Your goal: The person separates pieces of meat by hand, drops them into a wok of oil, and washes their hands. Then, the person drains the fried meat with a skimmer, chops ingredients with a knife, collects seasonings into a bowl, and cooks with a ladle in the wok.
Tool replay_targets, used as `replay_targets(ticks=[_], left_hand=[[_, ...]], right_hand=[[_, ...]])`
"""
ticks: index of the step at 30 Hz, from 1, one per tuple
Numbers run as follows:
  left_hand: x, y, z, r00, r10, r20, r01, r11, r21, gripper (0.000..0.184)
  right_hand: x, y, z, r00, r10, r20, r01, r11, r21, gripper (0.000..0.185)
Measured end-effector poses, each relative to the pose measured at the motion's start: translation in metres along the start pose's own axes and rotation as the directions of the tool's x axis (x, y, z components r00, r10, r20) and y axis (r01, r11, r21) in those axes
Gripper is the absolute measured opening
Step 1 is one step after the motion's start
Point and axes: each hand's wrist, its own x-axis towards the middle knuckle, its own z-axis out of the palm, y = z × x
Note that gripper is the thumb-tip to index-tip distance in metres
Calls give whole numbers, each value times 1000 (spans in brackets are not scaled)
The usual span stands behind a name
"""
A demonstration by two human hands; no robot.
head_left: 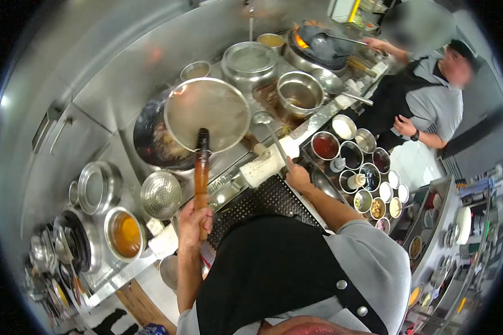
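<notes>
My left hand (194, 222) is closed around the wooden handle of a large round fine-mesh strainer (207, 109). The mesh is raised above a dark wok (159, 137), hiding part of it; brownish food or residue shows inside the wok. My right hand (299, 177) is wrapped round the long metal handle of a ladle (263, 118). The ladle's bowl is to the right of the strainer, near a steel pot (300, 95). Below the wok rests a perforated metal skimmer (161, 195), apart from my left hand.
A pot of orange-yellow liquid (125, 233) stands at left. Several sauce and ingredient containers (325, 146) are at right. Behind the pots, a co-worker (430, 100) holds a ladle over a second wok (318, 47) with flame showing. A lidded pot (249, 62) stands between the woks.
</notes>
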Motion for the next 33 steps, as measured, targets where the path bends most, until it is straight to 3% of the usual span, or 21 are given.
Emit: replay_targets(ticks=[3, 5, 7, 8, 11, 12, 14, 16, 18, 19, 21, 23, 25, 27, 28, 30, 33], left_hand=[[31, -13, 57, 986, -40, 164, 38, 999, 16, 17], [53, -21, 111, 966, -132, 222, 149, 987, -60, 21], [82, -41, 154, 946, -153, 286, 164, 986, -14, 25], [94, -50, 176, 942, -151, 299, 164, 986, -19, 25], [118, -88, 247, 921, -166, 352, 185, 982, -21, 21], [125, -111, 272, 946, -98, 310, 135, 986, -100, 18], [144, -167, 323, 978, -46, 203, 88, 975, -205, 11], [150, -198, 379, 975, -74, 207, 99, 988, -115, 18], [164, -236, 428, 975, -127, 182, 159, 972, -175, 23], [169, -247, 451, 974, -167, 155, 200, 952, -231, 24], [199, -271, 473, 935, -199, 295, 277, 926, -255, 24], [247, -296, 494, 906, -223, 360, 335, 897, -289, 25], [268, -296, 513, 881, -220, 419, 356, 891, -281, 28], [281, -291, 522, 834, -262, 486, 408, 885, -223, 32], [299, -297, 519, 781, -251, 572, 398, 905, -147, 38], [275, -276, 513, 745, -318, 587, 484, 862, -147, 50], [226, -268, 471, 699, -340, 629, 477, 877, -58, 72]], right_hand=[[2, 20, 0, 988, 83, 130, -77, 996, -53, 78], [0, 24, -13, 986, 70, 150, -66, 997, -33, 59], [-18, 33, -40, 999, -45, 17, 44, 997, 65, 48], [-37, 40, -53, 976, -109, -189, 134, 982, 130, 43], [-91, 85, -83, 969, -68, -237, 120, 970, 213, 42], [-113, 101, -92, 968, -20, -252, 75, 974, 213, 42], [-166, 137, -108, 984, 119, -132, -92, 977, 192, 40], [-220, 175, -115, 956, 281, -85, -265, 950, 165, 41], [-277, 213, -102, 887, 461, 24, -461, 880, 116, 37], [-307, 226, -101, 846, 533, -2, -529, 840, 121, 37], [-359, 234, -100, 760, 644, 88, -650, 751, 119, 33], [-404, 223, -105, 694, 719, -38, -706, 690, 156, 32], [-441, 208, -106, 544, 838, 50, -834, 533, 142, 42], [-485, 180, -92, 476, 879, -25, -856, 470, 215, 43], [-504, 165, -82, 415, 910, -4, -872, 400, 281, 43], [-541, 144, -43, 356, 934, 23, -889, 331, 316, 45], [-594, 92, 13, 303, 935, 183, -920, 238, 310, 49]])
